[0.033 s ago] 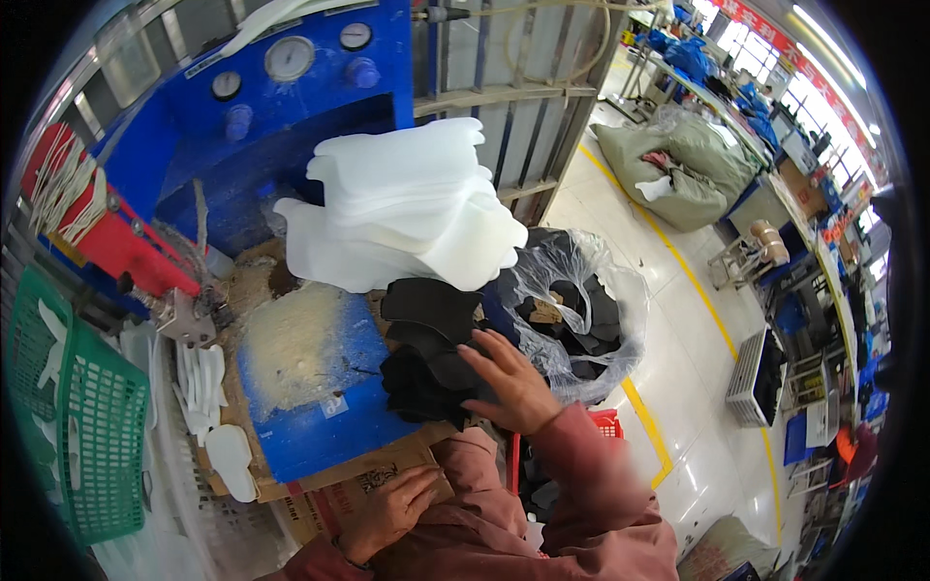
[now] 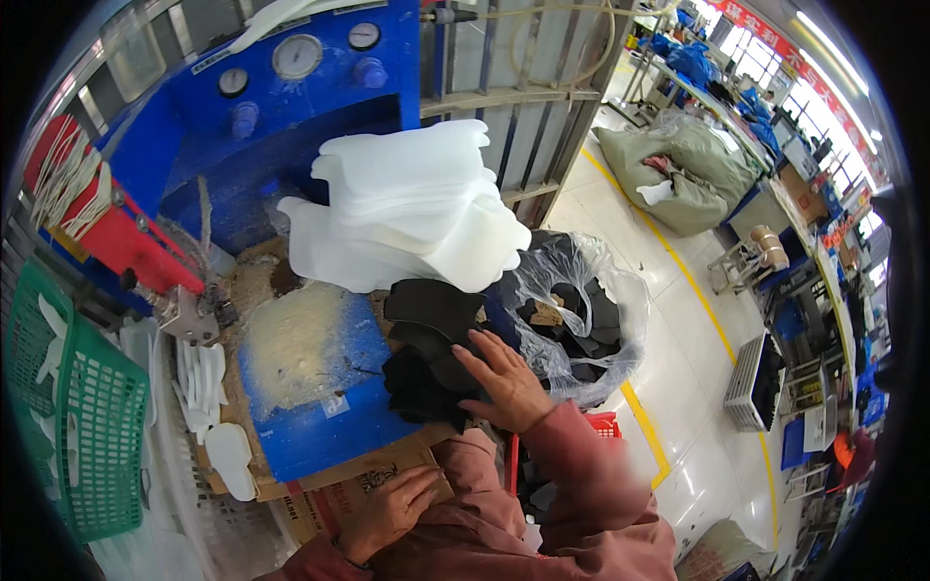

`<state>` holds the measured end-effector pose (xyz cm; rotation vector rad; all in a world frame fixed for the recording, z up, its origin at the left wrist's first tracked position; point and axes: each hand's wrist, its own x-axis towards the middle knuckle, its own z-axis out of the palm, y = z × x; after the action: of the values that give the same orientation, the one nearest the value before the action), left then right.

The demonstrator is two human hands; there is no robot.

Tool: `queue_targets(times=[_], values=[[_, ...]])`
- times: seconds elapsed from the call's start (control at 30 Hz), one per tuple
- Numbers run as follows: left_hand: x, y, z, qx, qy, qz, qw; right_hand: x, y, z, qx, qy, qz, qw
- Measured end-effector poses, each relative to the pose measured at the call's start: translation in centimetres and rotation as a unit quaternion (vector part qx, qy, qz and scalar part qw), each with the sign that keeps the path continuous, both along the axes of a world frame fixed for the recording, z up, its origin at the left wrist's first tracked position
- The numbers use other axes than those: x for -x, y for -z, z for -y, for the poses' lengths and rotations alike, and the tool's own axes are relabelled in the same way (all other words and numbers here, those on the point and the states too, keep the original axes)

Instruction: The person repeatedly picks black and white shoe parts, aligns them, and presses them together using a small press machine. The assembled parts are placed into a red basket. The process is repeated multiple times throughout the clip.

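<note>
Two hands show: the right hand [image 2: 504,382] lies flat on one stack of black pieces [image 2: 431,353], and the left hand [image 2: 387,508] rests on one sheet of cardboard [image 2: 320,494]. One tall pile of white foam pieces [image 2: 407,208] stands behind. One clear plastic bag [image 2: 581,310] holds more black pieces, too jumbled to count. The blue machine [image 2: 291,116] carries three round gauges [image 2: 295,56]. One green basket [image 2: 87,445] stands at the left.
</note>
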<state>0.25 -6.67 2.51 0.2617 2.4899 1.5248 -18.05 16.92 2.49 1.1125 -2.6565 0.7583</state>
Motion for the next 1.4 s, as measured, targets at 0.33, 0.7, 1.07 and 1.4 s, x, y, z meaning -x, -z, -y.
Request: queue_targets(times=[0.33, 0.7, 1.07, 1.4], values=[[0.1, 0.4, 2.5, -0.020, -0.027, -0.054, 0.998, 4.6, 0.8, 1.5, 0.144, 0.235, 0.093, 0.957], [-1.5, -2.5, 6.9, -0.046, -0.176, -0.103, 0.978, 1.4, -7.6, 5.5, 0.157, 0.017, 0.051, 0.986], [-1.8, -12.7, 12.3, 0.037, -0.196, -0.291, 0.936, -6.1, -13.7, 11.2, 0.105, -0.329, 0.118, 0.931], [-3.2, -11.5, 15.7, 0.000, -0.307, -0.222, 0.925, -8.2, -11.0, 14.2, 0.029, -0.299, 0.020, 0.954]])
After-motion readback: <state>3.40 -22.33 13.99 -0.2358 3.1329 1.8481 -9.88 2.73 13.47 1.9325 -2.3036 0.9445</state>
